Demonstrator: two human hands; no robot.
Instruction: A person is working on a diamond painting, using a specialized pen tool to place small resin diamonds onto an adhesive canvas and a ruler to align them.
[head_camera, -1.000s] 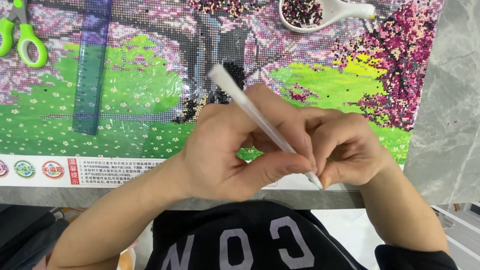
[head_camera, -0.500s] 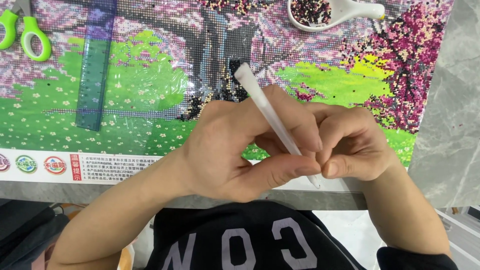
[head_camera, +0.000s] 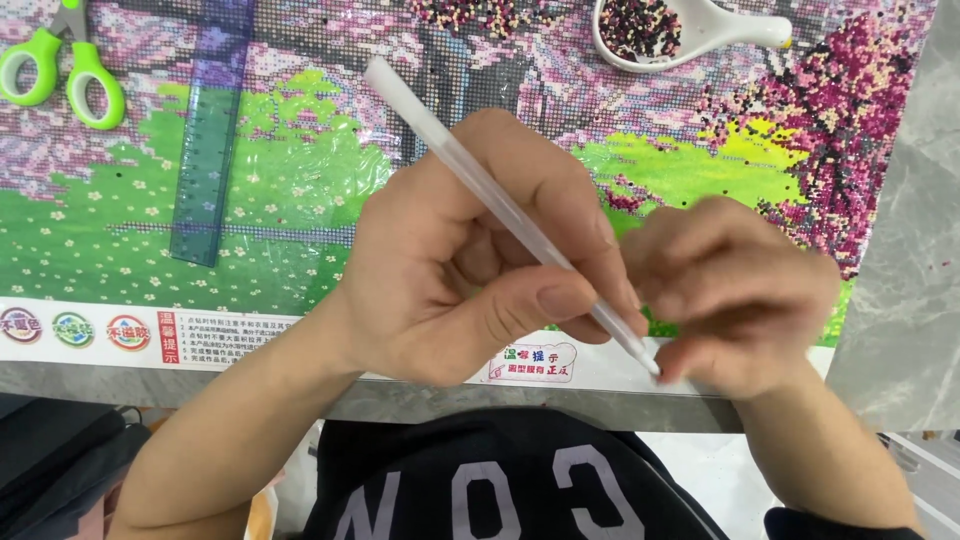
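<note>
My left hand (head_camera: 470, 265) grips a long white drill pen (head_camera: 440, 135), its tip pointing down and right toward the table's near edge. My right hand (head_camera: 735, 295) is blurred, with its fingers curled at the pen's tip; whether it pinches anything there I cannot tell. Both hands hover over the bottom edge of a diamond painting canvas (head_camera: 300, 180) showing green grass, pink blossoms and a dark tree trunk.
A white tray (head_camera: 690, 30) of dark and pink beads lies at the top right of the canvas. A translucent blue ruler (head_camera: 210, 140) and green-handled scissors (head_camera: 65, 70) rest on its left part. Grey marble table surface (head_camera: 910, 300) shows at the right.
The pen's upper end has swung left and up, and my left hand rose over the canvas. My right hand moved slightly away to the right and is now blurred.
</note>
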